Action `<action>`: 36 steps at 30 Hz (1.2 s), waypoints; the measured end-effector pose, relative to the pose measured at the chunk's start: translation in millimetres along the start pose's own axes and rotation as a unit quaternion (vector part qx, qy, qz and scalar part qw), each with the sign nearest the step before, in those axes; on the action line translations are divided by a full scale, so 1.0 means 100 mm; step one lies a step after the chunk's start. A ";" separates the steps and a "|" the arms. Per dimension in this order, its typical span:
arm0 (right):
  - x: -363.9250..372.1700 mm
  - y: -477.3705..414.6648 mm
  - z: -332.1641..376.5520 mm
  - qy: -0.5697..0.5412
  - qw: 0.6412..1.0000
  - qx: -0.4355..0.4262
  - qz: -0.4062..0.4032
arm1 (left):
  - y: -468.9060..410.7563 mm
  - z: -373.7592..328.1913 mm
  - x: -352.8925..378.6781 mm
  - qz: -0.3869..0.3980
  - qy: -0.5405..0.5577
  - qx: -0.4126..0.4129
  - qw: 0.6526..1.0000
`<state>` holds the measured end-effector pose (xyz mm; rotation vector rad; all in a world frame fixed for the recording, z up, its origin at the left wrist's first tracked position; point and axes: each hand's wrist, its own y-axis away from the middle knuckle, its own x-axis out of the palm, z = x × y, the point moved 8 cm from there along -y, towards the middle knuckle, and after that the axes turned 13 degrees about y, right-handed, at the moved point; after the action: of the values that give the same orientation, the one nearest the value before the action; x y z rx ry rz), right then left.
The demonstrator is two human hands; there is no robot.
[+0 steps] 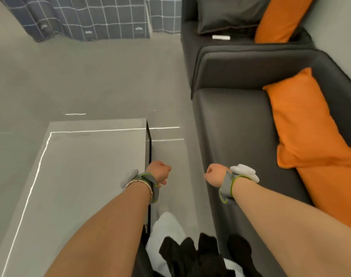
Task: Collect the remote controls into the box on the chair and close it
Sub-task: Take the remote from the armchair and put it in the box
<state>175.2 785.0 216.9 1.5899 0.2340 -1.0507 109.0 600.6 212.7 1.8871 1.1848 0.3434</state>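
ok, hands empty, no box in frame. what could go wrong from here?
1. The only likely remote in view is the white remote on the far sofa seat, half tucked under the dark cushion; it is easy to miss, and blur leaves its identity unsure.
2. Left hand and right hand are both curled loosely with nothing in them, so nothing is collected yet.
3. The passage between the grey table and the near sofa is narrow, so a bump is possible.
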 end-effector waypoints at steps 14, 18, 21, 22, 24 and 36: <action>-2.88 -2.69 1.39 -0.082 0.996 -0.008 -0.043 | -2.41 -3.29 -1.46 -0.039 -0.185 0.077 0.979; -3.46 -3.50 1.30 -0.089 0.995 0.021 -0.033 | -3.18 -4.02 -1.50 -0.019 -0.200 0.065 0.977; -3.92 -4.10 1.14 -0.126 0.990 0.061 -0.008 | -3.70 -4.57 -1.49 -0.010 -0.213 0.063 0.975; -4.11 -4.29 1.09 -0.137 0.988 0.074 -0.006 | -3.86 -4.78 -1.46 -0.006 -0.214 0.070 0.974; -4.50 -4.73 1.01 -0.173 0.980 0.100 -0.022 | -4.21 -5.23 -1.42 0.002 -0.215 0.077 0.973; -6.07 -6.79 1.06 -0.257 0.948 0.184 -0.039 | -6.35 -7.55 -1.76 0.027 -0.243 0.082 0.966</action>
<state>-669.2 1142.3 194.3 1.5723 -0.2707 -1.5992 -826.5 959.5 201.3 1.9936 0.8486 -0.1921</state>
